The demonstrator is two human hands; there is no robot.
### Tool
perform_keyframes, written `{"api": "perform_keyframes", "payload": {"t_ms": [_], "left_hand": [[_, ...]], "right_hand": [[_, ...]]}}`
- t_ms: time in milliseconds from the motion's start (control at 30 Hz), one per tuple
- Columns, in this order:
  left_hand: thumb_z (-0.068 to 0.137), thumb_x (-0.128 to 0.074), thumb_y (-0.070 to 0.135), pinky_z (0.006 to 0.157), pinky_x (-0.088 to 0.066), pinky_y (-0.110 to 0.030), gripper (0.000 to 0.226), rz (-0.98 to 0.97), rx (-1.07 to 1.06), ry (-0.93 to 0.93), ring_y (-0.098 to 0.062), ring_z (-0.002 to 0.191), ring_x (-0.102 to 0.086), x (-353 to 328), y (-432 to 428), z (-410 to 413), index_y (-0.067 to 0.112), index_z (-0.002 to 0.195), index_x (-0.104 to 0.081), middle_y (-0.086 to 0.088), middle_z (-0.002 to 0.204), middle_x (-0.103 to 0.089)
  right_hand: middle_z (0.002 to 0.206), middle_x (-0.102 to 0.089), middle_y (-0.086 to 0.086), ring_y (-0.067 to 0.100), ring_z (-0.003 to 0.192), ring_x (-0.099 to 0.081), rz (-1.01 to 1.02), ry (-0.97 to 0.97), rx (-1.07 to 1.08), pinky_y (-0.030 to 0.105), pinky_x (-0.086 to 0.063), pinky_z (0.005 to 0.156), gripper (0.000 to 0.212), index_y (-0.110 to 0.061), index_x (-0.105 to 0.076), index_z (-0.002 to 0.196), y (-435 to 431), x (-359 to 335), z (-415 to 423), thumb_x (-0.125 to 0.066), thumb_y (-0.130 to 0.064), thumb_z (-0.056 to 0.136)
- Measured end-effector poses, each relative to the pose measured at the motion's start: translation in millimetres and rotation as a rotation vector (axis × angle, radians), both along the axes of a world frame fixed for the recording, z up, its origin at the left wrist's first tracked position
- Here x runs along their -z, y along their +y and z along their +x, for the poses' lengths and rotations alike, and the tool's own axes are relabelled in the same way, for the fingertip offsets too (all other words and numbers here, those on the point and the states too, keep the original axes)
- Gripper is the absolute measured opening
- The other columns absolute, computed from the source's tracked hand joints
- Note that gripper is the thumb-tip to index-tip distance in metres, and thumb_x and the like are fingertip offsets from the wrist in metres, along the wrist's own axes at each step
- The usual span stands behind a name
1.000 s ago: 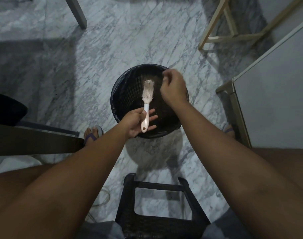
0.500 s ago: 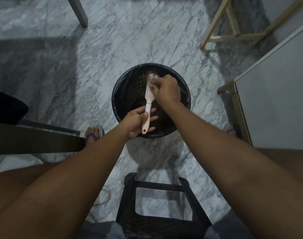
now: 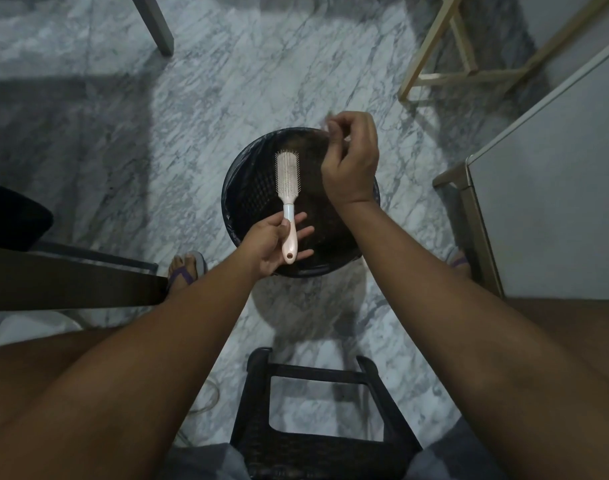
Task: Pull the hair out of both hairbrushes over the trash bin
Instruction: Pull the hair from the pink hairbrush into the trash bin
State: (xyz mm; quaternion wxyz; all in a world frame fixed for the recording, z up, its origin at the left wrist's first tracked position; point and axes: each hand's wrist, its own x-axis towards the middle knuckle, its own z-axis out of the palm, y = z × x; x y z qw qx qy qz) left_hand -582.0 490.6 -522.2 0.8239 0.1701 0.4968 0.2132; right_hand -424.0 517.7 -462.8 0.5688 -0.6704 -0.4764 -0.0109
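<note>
A pale pink hairbrush (image 3: 288, 181) with a white neck points away from me over a round black trash bin (image 3: 240, 188) lined with a dark bag. My left hand (image 3: 272, 247) grips its handle at the bin's near rim, bristles facing up. My right hand (image 3: 351, 161) hovers over the bin's far right side, a little right of the brush head, fingertips pinched together on what looks like a thin wisp of hair (image 3: 328, 123), blurred. A second hairbrush is not in view.
The floor is grey marble. A black plastic stool (image 3: 317, 410) stands between my knees. A white cabinet (image 3: 552, 188) is at right, a wooden frame (image 3: 445, 71) at the far right, a dark table edge (image 3: 71, 282) at left, and my sandalled foot (image 3: 185, 271) beside the bin.
My right hand was on the brush head half a second ago; it has lifted up and to the right with fingers pinched. The brush has turned bristles-up again in my left hand.
</note>
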Motion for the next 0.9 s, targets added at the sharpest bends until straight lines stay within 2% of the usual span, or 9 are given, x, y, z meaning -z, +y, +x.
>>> {"api": "perform_keyframes", "payload": {"t_ms": [100, 233, 333, 433, 533, 633, 700, 767, 900], "left_hand": [[0.107, -0.034, 0.007, 0.076, -0.058, -0.058, 0.038, 0.008, 0.004, -0.001, -0.026, 0.116, -0.064, -2.6, 0.7, -0.3, 0.013, 0.142, -0.046, -0.002, 0.139, -0.06], [0.107, -0.033, 0.007, 0.08, -0.055, -0.06, 0.037, 0.028, 0.01, 0.006, -0.027, 0.118, -0.063, -4.0, 0.3, 0.8, 0.013, 0.141, -0.047, -0.002, 0.14, -0.059], [0.108, -0.033, 0.007, 0.082, -0.056, -0.06, 0.035, 0.04, 0.025, 0.012, -0.027, 0.12, -0.062, -5.0, 0.7, 0.4, 0.014, 0.139, -0.049, -0.002, 0.14, -0.059], [0.107, -0.034, 0.007, 0.081, -0.055, -0.06, 0.034, 0.046, 0.036, 0.017, -0.027, 0.12, -0.063, -4.6, 1.0, 0.6, 0.014, 0.136, -0.051, -0.002, 0.14, -0.059], [0.107, -0.034, 0.007, 0.08, -0.055, -0.059, 0.038, 0.058, 0.061, 0.023, -0.026, 0.118, -0.064, -4.1, 1.5, 1.4, 0.012, 0.142, -0.048, -0.002, 0.14, -0.059], [0.107, -0.036, 0.006, 0.08, -0.056, -0.059, 0.04, 0.073, 0.101, 0.022, -0.024, 0.115, -0.065, -4.9, 2.3, 1.9, 0.014, 0.145, -0.046, 0.0, 0.137, -0.061], [0.106, -0.037, 0.005, 0.078, -0.058, -0.057, 0.04, 0.092, 0.138, 0.026, -0.022, 0.114, -0.066, -6.1, 2.2, 2.5, 0.015, 0.144, -0.048, 0.002, 0.132, -0.064], [0.106, -0.038, 0.005, 0.079, -0.058, -0.057, 0.04, 0.104, 0.159, 0.023, -0.022, 0.115, -0.066, -6.7, 1.5, 3.3, 0.015, 0.144, -0.048, 0.001, 0.134, -0.063], [0.106, -0.037, 0.005, 0.08, -0.058, -0.057, 0.04, 0.103, 0.141, 0.002, -0.022, 0.115, -0.066, -6.6, 1.0, 3.1, 0.014, 0.144, -0.048, 0.0, 0.138, -0.061]], "right_hand": [[0.089, -0.062, 0.008, 0.021, 0.08, -0.058, -0.19, 0.081, -0.007, 0.034, -0.048, 0.069, 0.012, -0.001, -0.059, 0.092, -8.7, 15.1, 7.0, -0.052, -0.011, 0.096], [0.107, -0.067, 0.009, 0.027, 0.099, -0.063, -0.944, 0.15, -0.138, 0.034, -0.051, 0.085, 0.015, -0.013, -0.063, 0.103, -28.8, 51.1, 15.4, -0.053, -0.014, 0.092], [0.133, -0.053, 0.019, 0.037, 0.12, -0.054, -1.334, 0.057, -0.25, 0.043, -0.047, 0.103, 0.042, -0.009, -0.058, 0.126, -32.5, 62.0, 14.7, -0.058, -0.02, 0.086], [0.154, -0.027, 0.017, 0.038, 0.139, -0.032, -1.127, 0.176, -0.125, 0.051, -0.031, 0.114, 0.062, -0.013, -0.034, 0.146, -25.0, 54.0, 9.1, -0.048, -0.027, 0.087], [0.154, -0.028, 0.015, 0.031, 0.141, -0.031, -0.71, 0.224, -0.03, 0.048, -0.031, 0.115, 0.065, -0.011, -0.028, 0.149, -15.2, 41.7, 6.7, -0.049, -0.034, 0.092], [0.157, -0.028, 0.011, 0.026, 0.144, -0.03, -0.634, 0.272, -0.19, 0.038, -0.029, 0.115, 0.081, -0.018, -0.02, 0.153, -4.8, 32.6, 5.2, -0.06, -0.048, 0.09], [0.151, -0.043, 0.01, 0.023, 0.138, -0.042, -0.699, 0.259, -0.296, 0.033, -0.035, 0.111, 0.078, -0.016, -0.031, 0.151, 2.8, 31.1, 4.9, -0.067, -0.043, 0.087], [0.127, -0.066, 0.011, 0.02, 0.12, -0.06, -0.692, 0.216, -0.285, 0.024, -0.043, 0.101, 0.051, -0.008, -0.058, 0.133, 8.6, 32.6, 4.9, -0.07, -0.029, 0.087], [0.099, -0.077, 0.004, 0.01, 0.094, -0.071, -0.644, 0.224, -0.177, 0.012, -0.048, 0.087, 0.02, -0.009, -0.077, 0.102, 12.4, 33.3, 8.7, -0.074, -0.017, 0.084]]}}
